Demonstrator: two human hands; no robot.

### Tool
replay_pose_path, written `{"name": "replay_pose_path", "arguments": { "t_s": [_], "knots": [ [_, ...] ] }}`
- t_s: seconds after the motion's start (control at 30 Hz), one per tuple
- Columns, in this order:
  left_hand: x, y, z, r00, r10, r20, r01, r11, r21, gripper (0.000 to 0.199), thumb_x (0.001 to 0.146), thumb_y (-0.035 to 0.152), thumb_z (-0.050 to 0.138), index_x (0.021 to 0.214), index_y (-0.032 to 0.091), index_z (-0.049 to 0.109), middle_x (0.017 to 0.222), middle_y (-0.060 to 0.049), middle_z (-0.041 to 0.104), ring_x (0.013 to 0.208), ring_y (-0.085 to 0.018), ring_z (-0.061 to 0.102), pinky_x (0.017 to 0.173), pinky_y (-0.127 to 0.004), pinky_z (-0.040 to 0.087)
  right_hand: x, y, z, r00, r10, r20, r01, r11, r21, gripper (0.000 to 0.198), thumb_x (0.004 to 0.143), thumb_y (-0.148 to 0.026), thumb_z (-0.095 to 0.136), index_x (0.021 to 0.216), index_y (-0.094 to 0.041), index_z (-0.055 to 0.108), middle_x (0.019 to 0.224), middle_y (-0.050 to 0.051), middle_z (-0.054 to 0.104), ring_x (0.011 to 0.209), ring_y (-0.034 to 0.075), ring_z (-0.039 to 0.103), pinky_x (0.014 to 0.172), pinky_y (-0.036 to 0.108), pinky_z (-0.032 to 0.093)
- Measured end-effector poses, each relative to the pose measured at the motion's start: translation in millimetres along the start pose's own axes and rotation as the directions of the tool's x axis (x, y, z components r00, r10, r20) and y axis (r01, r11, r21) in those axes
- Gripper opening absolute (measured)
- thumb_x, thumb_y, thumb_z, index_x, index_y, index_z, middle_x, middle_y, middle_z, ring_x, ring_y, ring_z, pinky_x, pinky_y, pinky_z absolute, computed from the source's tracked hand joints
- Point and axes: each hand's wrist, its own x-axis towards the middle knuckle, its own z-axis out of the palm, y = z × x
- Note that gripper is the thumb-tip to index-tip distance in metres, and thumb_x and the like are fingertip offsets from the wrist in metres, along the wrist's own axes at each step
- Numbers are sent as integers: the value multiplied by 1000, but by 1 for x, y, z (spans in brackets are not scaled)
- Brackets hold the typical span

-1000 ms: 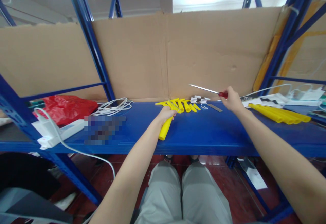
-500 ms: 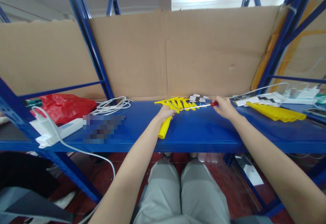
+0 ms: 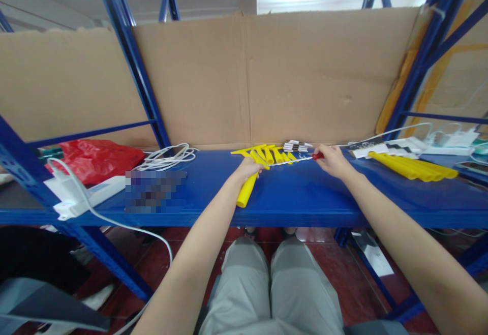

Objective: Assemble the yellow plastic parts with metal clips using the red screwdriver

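My left hand is closed round a yellow tube-shaped piece, whose wide end points toward the table's front edge. In my right hand is the red handle of a screwdriver. Its long thin metal shaft runs left, its tip at the upper end of the held piece; whether it touches cannot be made out. Just behind both hands lie several smaller yellow pieces. A small stack of black-and-white strips sits beside them against the cardboard.
On the right, several yellow tubes lie near white chargers. To the left are a red plastic bag, coiled white cable and a white power strip. A cardboard sheet closes off the back of the blue table.
My right hand and the screwdriver have shifted slightly left. My left hand and the yellow piece stay almost still.
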Motion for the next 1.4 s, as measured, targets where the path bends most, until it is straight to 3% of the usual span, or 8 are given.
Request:
{"name": "replay_pose_path", "arguments": {
  "t_s": [0.5,0.8,1.4],
  "knots": [
    [1,-1,0,1000,7,13,-7,1000,8,16,72,-4,56,73,12,59,47,5,50,37,-8,43,43,-20,38,1,-4,1,1000,16,18,-16,1000,15,7,76,-20,50,82,-24,48,88,9,70,84,27,64,78,40,40],
    [-1,1,0,1000,3,14,-3,1000,-4,21,71,-5,57,63,14,54,45,5,49,36,-7,43,41,-18,37,0,-2,2,999,26,24,-26,1000,0,10,75,-18,50,83,-24,48,88,9,70,85,28,65,79,42,41],
    [1,0,0,1000,-7,3,7,1000,-8,20,72,-6,58,65,13,56,46,4,50,36,-6,43,39,-18,35,-1,1,5,999,21,32,-20,1000,-24,10,75,-19,49,84,-24,48,86,8,70,82,27,64,79,42,41]
  ]
}}
